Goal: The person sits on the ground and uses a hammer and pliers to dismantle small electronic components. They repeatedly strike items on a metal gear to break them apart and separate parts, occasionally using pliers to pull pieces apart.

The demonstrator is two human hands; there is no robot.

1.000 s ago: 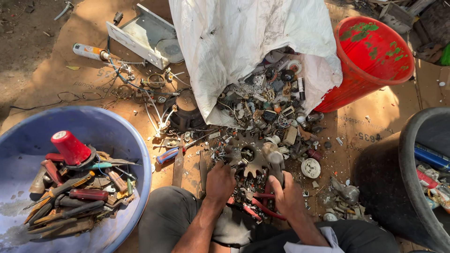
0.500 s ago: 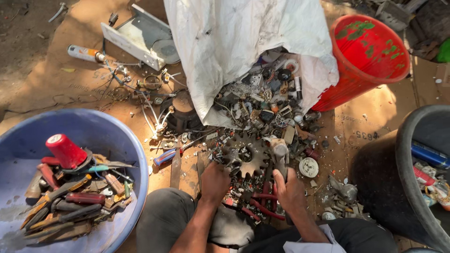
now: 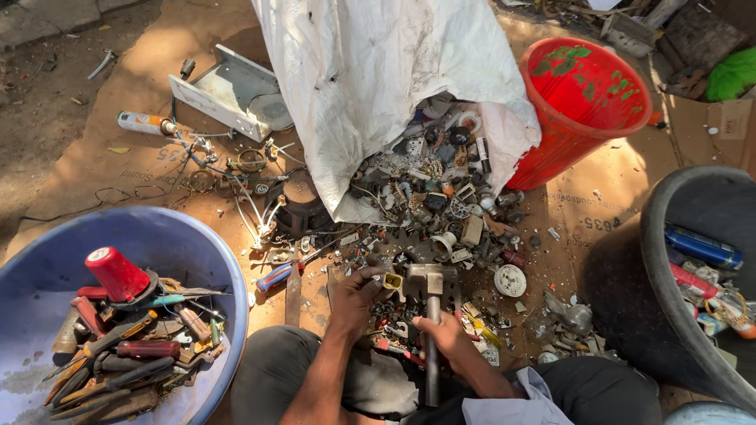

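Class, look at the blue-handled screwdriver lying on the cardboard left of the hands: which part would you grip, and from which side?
Grip the screwdriver by its thick blue and red handle, coming from above. It lies flat, the handle is bare on top, and the wooden strip beside it probably crowds a sideways approach.

one blue basin [image 3: 197, 244], one red bucket [image 3: 551, 157], one hammer [image 3: 431, 315]

A flattened brown cardboard sheet [image 3: 157, 169] lay across the ground under the scrap, with dark printed markings at its left part and again near the red bucket. A white cylindrical spray can with an orange label band [image 3: 142, 123] lay on its side at the upper left. Blue and red labelled cans [image 3: 703, 248] lay inside the dark tub at the right.
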